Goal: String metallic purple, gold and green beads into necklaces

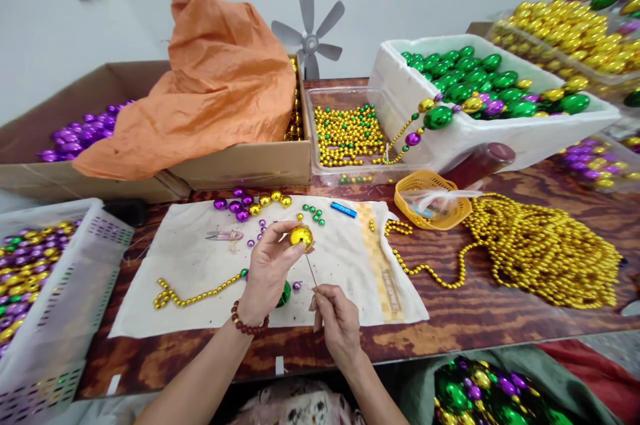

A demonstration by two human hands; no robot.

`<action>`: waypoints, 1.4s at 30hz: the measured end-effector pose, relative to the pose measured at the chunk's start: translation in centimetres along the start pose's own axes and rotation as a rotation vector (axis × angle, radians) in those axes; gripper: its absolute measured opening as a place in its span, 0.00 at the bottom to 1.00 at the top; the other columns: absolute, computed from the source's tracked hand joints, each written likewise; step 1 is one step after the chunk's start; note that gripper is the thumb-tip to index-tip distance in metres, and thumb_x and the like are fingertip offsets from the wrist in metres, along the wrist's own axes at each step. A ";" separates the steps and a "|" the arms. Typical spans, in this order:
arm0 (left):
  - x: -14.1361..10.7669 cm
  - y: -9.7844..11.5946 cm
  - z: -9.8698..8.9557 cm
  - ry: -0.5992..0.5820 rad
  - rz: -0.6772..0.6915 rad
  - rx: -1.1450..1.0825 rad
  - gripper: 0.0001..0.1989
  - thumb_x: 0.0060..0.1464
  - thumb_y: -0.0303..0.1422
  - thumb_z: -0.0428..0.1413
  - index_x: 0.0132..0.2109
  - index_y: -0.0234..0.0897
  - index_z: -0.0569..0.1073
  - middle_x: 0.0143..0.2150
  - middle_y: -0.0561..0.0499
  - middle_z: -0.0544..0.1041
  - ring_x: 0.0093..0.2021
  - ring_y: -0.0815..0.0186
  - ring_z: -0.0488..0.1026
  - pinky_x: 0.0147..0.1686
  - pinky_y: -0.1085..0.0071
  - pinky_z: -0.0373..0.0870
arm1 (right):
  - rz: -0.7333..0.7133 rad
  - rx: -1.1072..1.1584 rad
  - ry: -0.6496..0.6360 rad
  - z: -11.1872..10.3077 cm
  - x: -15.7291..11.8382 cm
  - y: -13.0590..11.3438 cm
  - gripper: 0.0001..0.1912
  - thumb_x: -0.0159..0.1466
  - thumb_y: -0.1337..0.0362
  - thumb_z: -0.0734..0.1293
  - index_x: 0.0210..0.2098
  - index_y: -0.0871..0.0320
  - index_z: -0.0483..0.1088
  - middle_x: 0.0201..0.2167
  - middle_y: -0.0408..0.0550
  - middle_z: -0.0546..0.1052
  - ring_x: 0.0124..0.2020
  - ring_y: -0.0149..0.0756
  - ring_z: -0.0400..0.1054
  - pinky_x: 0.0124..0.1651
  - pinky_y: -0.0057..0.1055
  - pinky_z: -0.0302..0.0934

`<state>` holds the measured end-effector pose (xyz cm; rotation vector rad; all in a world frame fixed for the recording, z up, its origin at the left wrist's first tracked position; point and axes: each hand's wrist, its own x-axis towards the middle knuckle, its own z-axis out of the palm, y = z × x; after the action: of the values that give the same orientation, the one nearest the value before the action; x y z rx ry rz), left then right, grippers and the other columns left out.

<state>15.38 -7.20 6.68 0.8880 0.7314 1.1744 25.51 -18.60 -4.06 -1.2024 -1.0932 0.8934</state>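
My left hand (270,268) pinches a large shiny gold bead (301,237) between thumb and fingers above a white cloth. Below it, my right hand (336,317) grips a thin needle (312,270) that points up to the bead's underside; whether its tip is inside, I cannot tell. Partly behind my left hand lie a green bead (284,294) and a strand of small gold beads (205,296). A small purple bead (297,286) rests between the hands. Loose purple beads (235,206), gold beads (270,200) and green beads (314,213) sit farther back on the cloth.
Thread snips (225,236) and a blue lighter-like object (343,210) lie on the white cloth (165,245). A yellow basket (433,218) and heaped gold bead strands (545,252) are right. Behind stand a clear bin (350,175), a foam box (480,145) and a cardboard box (250,168).
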 end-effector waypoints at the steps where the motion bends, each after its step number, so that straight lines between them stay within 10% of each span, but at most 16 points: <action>1: 0.0 0.0 0.0 -0.001 0.002 0.000 0.15 0.46 0.32 0.71 0.42 0.40 0.79 0.41 0.51 0.79 0.37 0.67 0.79 0.41 0.69 0.79 | -0.005 0.001 -0.003 0.0 0.1 0.0 0.10 0.74 0.61 0.59 0.41 0.58 0.69 0.22 0.38 0.69 0.14 0.23 0.62 0.18 0.20 0.56; 31: 0.2 -2.7 -1.1 0.015 -0.250 0.067 0.19 0.50 0.44 0.68 0.44 0.36 0.78 0.45 0.46 0.79 0.41 0.60 0.79 0.47 0.58 0.78 | 0.296 0.185 0.058 0.2 2.5 -1.9 0.12 0.68 0.56 0.64 0.39 0.59 0.71 0.20 0.37 0.69 0.12 0.22 0.58 0.15 0.20 0.53; 37: 0.3 -3.5 -2.2 -0.103 -0.257 0.404 0.19 0.53 0.44 0.65 0.47 0.38 0.76 0.45 0.48 0.79 0.43 0.62 0.77 0.47 0.62 0.76 | 0.296 0.183 0.000 -0.7 2.4 -0.6 0.11 0.66 0.57 0.65 0.42 0.58 0.73 0.27 0.40 0.73 0.18 0.24 0.66 0.23 0.22 0.61; 42: 3.2 -4.8 -2.9 -0.373 -0.083 0.972 0.16 0.64 0.42 0.53 0.50 0.38 0.77 0.50 0.45 0.79 0.51 0.56 0.75 0.55 0.58 0.69 | 0.362 0.209 0.238 -2.6 2.7 0.2 0.13 0.62 0.54 0.68 0.34 0.59 0.72 0.26 0.42 0.75 0.18 0.26 0.67 0.25 0.24 0.62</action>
<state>15.83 -4.17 0.98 1.7993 1.0220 0.4985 28.72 -16.62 -3.88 -1.3124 -0.5844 1.0782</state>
